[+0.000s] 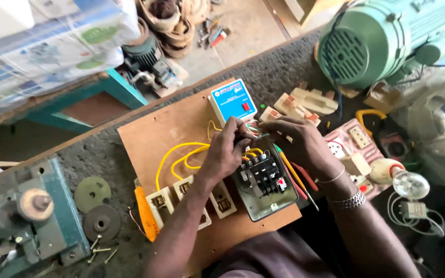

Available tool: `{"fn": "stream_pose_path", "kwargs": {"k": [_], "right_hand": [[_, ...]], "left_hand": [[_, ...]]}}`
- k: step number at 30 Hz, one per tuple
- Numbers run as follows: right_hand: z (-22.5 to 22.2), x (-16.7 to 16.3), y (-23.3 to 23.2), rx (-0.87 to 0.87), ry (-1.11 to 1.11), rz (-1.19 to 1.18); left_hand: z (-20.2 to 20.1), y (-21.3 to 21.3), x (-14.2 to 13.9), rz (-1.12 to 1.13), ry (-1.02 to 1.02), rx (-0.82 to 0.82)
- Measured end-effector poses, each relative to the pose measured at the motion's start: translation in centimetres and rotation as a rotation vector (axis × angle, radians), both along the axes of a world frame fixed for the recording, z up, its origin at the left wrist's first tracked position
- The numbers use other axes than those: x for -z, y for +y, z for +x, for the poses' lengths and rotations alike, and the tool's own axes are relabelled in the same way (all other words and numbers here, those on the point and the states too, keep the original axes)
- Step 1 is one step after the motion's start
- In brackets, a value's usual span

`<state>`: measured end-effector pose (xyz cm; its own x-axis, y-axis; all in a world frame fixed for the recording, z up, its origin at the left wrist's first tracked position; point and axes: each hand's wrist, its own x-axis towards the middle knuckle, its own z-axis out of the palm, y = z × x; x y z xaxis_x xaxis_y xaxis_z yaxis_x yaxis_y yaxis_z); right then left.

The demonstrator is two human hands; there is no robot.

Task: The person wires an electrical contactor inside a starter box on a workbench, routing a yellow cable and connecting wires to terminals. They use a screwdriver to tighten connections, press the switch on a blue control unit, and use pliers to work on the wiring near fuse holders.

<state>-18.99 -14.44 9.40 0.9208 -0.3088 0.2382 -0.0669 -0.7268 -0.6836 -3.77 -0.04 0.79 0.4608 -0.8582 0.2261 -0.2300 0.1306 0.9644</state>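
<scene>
My left hand [226, 149] and my right hand [299, 144] meet over a black contactor [263, 177] set in a grey metal box on a brown wooden board [166, 134]. Both pinch thin wires [252, 129] just above the contactor; which hand grips which wire is hard to tell. Yellow wires [181, 157] loop from the contactor toward cream switches [162, 203] at the board's near edge. A blue and white control box [233, 100] stands behind my hands. A screwdriver with a yellow and green shaft [297, 180] lies under my right wrist.
A large green motor [371, 41] sits at the back right. A bulb in a holder [405, 183] and a pink socket board [353, 141] lie on the right. An orange-handled tool [145, 213], two round discs [96, 206] and a blue-green machine [22, 216] are on the left.
</scene>
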Motion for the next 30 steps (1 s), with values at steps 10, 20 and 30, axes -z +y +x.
{"fn": "stream_pose_path", "kwargs": {"k": [10, 20, 30], "right_hand": [[1.3, 1.9, -0.1, 0.076, 0.222, 0.191], [2.0, 3.2, -0.2, 0.091, 0.219, 0.192], [2.3, 5.5, 1.0, 0.155, -0.003, -0.322]], "left_hand": [[2.1, -0.7, -0.5, -0.023, 0.026, 0.152], [2.5, -0.4, 0.3, -0.004, 0.096, 0.172], [2.6, -0.1, -0.2, 0.03, -0.073, -0.007]]}}
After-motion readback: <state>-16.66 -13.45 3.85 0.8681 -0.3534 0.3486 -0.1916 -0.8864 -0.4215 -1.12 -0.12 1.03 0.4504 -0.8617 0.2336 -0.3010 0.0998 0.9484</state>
